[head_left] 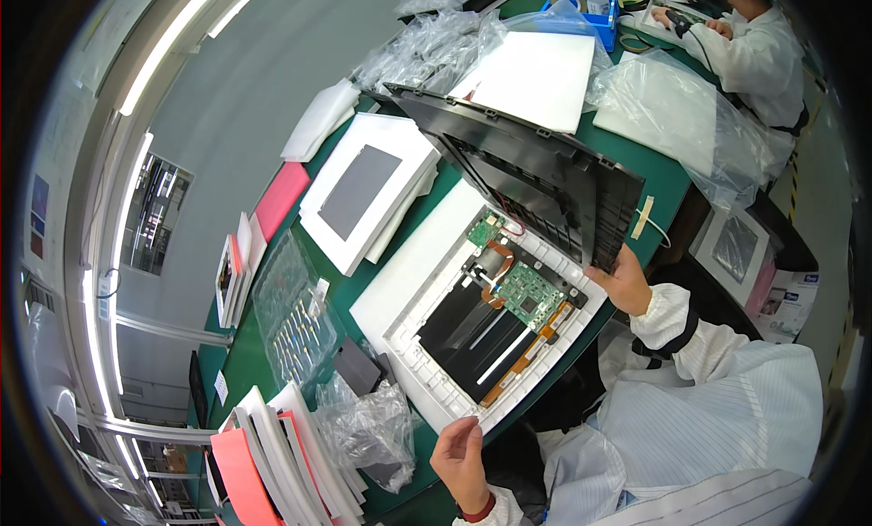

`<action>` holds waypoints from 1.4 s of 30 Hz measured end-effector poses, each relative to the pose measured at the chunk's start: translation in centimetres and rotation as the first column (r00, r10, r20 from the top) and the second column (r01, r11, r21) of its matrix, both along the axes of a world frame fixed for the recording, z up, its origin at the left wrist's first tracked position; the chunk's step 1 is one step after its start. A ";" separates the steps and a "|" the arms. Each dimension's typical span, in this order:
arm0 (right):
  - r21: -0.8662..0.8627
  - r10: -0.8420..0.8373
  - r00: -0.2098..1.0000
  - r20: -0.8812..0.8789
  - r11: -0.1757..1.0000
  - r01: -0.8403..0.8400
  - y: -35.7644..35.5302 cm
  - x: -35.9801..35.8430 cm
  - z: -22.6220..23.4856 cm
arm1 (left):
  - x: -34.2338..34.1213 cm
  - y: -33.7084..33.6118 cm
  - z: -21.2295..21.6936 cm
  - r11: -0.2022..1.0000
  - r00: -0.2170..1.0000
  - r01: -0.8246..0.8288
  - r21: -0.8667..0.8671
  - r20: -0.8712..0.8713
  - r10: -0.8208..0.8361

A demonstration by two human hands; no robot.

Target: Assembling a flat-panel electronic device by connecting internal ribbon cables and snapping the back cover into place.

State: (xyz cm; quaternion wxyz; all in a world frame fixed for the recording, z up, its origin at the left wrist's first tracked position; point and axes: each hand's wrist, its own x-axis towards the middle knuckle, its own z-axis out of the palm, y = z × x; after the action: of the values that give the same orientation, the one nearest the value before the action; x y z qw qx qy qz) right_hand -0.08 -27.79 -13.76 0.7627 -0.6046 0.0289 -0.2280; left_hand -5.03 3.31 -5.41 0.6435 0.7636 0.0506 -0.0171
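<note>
My right hand (625,282) grips the near corner of a black plastic back cover (536,163), which stands tilted up with its ribbed inside showing. Below it a white display frame (436,381) lies face down, holding a dark panel, a green circuit board (531,294), a smaller green board (486,229) and orange flat cables (509,381). Thin wires run from the small board toward the cover. By the frame's near left corner is my left hand (461,462), its fingers curled together; whether anything is between them is hidden.
White foam sheets (372,176), a pink sheet (280,199) and a clear tray of small cables (298,335) cover the left of the green table. Upright foam boards (272,453) stand near left beside crumpled plastic (377,431). Bagged foam (663,108) lies farther back; a co-worker (754,54) sits far right.
</note>
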 end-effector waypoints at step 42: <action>-0.023 -0.099 0.994 0.035 0.995 0.100 -0.4 0.2 -1.0 | 0.4 2.1 -2.9 0.983 0.983 -0.180 -0.032 -0.051 0.178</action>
State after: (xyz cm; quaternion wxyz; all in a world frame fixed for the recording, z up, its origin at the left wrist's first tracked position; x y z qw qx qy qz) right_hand 0.14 -28.20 -14.74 0.7431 -0.6080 0.0434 -0.2763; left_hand -4.65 5.38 -8.36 0.6548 0.7435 0.1341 0.0213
